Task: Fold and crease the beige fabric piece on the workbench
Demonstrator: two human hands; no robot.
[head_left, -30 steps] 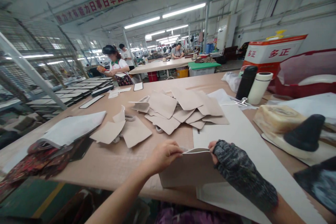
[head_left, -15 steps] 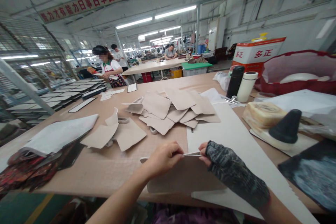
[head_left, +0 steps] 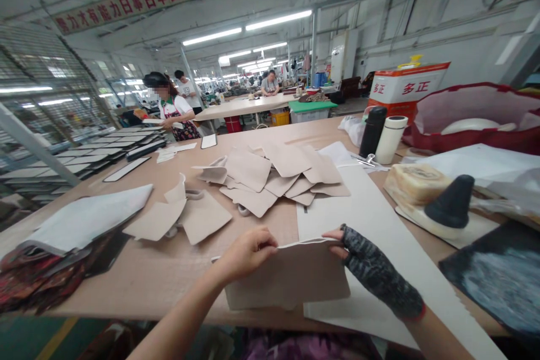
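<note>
Along beige panel (head_left: 291,281) edge, pinching fingers (head_left: 270,244)

free: bare table (head_left: 169,270) L of hands | blocked: cutouts pile (head_left: 274,177) ahead, black cone (head_left: 451,202) R

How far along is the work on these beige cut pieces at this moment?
Possibly done: two beige pieces lie apart at the left, though their state is unclear. In hand: the left hand and the gloved right hand pinch the top edge of one folded beige piece at the table edge. Seemingly left: the heap of pieces behind it.
</note>
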